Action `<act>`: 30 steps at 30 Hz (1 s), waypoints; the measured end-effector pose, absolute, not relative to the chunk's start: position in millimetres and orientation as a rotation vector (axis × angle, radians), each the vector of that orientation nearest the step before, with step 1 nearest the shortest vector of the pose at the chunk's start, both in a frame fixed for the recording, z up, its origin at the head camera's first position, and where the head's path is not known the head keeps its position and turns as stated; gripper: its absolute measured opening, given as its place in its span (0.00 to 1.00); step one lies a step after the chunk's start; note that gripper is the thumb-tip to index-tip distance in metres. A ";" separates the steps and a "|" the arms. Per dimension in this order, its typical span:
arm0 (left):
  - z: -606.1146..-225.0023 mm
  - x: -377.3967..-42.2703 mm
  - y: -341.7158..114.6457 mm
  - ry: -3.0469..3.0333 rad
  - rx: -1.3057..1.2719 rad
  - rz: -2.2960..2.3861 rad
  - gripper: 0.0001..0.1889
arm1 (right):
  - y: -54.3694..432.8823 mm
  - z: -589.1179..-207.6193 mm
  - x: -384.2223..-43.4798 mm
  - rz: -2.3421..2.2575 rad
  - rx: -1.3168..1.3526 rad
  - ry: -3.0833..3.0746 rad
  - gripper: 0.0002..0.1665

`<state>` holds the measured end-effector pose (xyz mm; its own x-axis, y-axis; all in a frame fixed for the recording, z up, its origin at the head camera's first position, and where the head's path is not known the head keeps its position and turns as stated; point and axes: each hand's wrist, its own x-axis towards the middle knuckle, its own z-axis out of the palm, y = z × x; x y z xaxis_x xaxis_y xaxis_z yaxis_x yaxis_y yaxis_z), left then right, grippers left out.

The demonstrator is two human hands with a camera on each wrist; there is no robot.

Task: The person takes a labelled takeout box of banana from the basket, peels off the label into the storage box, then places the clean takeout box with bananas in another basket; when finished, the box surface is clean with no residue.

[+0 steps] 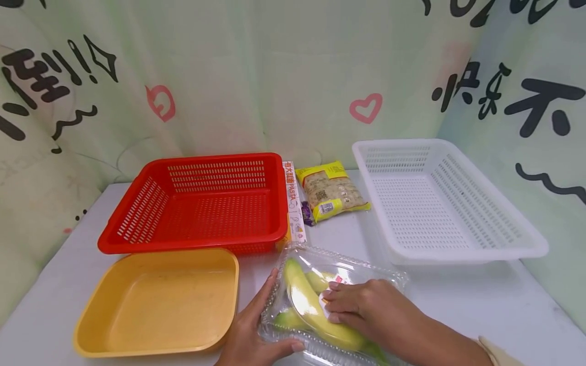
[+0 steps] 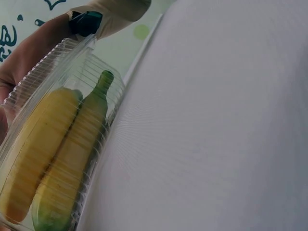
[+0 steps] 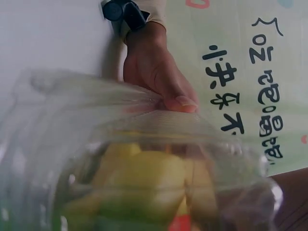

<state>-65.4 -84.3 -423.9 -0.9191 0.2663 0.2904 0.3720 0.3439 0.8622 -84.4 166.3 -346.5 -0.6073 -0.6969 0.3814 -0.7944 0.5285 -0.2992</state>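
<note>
A clear plastic clamshell box (image 1: 366, 272) with yellow, green-tipped bananas (image 1: 302, 295) inside lies at the table's near side. My left hand (image 1: 256, 323) holds its left edge, fingers along the side and thumb over the near rim; the thumb on the rim shows in the right wrist view. On top, the fingertips of my right hand (image 1: 366, 307) rest on a white label (image 1: 324, 302) on the lid, partly covering it. Through the ribbed box wall, two bananas (image 2: 62, 144) show in the left wrist view.
Left of the box sits a yellow basin (image 1: 160, 305), with a red basket (image 1: 215, 213) behind it. A white basket (image 1: 426, 213) stands at the right. Between the baskets lie a yellow-and-clear food bag (image 1: 331, 190), a pasta box (image 1: 294, 203) and a small purple packet (image 1: 307, 213).
</note>
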 end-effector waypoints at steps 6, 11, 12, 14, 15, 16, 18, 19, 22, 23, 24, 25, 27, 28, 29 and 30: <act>-424.3 -65.5 -85.5 -2.494 -0.592 -1.657 0.58 | 164.2 -351.4 -82.1 0.613 1.248 -2.491 0.12; -423.3 -65.9 -85.1 -2.508 -0.587 -1.663 0.59 | 164.3 -352.0 -84.5 0.634 1.229 -2.450 0.15; -423.5 -66.0 -85.1 -2.505 -0.595 -1.653 0.59 | 164.8 -351.5 -85.1 0.652 1.232 -2.455 0.15; -423.8 -65.8 -85.1 -2.498 -0.609 -1.633 0.58 | 166.4 -350.3 -86.0 0.677 1.249 -2.480 0.14; -423.7 -65.6 -85.0 -2.499 -0.610 -1.628 0.58 | 167.5 -349.8 -86.0 0.679 1.259 -2.493 0.14; -423.4 -65.4 -84.9 -2.508 -0.599 -1.633 0.58 | 168.5 -349.3 -85.7 0.685 1.267 -2.512 0.13; -422.3 -64.9 -84.7 -2.529 -0.573 -1.650 0.58 | 170.1 -348.4 -84.7 0.703 1.281 -2.553 0.12; -421.6 -64.7 -84.5 -2.543 -0.556 -1.661 0.58 | 170.7 -347.9 -84.3 0.706 1.286 -2.571 0.12; -420.1 -64.8 -83.8 -2.569 -0.523 -1.693 0.59 | 171.2 -346.9 -83.0 0.719 1.282 -2.605 0.13; -420.0 -64.9 -83.6 -2.567 -0.528 -1.699 0.59 | 171.1 -346.8 -82.7 0.723 1.278 -2.606 0.13; -420.1 -64.9 -83.5 -2.568 -0.531 -1.697 0.59 | 171.0 -347.0 -82.5 0.717 1.278 -2.596 0.13; -420.3 -64.8 -83.5 -2.559 -0.542 -1.696 0.59 | 170.5 -347.3 -82.5 0.707 1.277 -2.582 0.13; -421.4 -64.9 -83.7 -2.532 -0.571 -1.674 0.59 | 169.8 -348.2 -82.1 0.689 1.273 -2.559 0.13; -421.9 -65.0 -83.8 -2.522 -0.580 -1.665 0.59 | 169.4 -348.8 -81.8 0.678 1.269 -2.555 0.13; -422.4 -65.0 -83.9 -2.513 -0.589 -1.653 0.59 | 169.0 -349.4 -81.5 0.668 1.267 -2.555 0.13; -423.1 -65.1 -84.0 -2.503 -0.599 -1.639 0.59 | 168.5 -350.1 -81.3 0.658 1.263 -2.556 0.13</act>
<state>-65.1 -84.0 -423.1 -0.9190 0.2726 0.2849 0.3701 0.3473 0.8616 -81.3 168.5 -350.1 -0.6084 -0.6975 0.3786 -0.7936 0.5316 -0.2959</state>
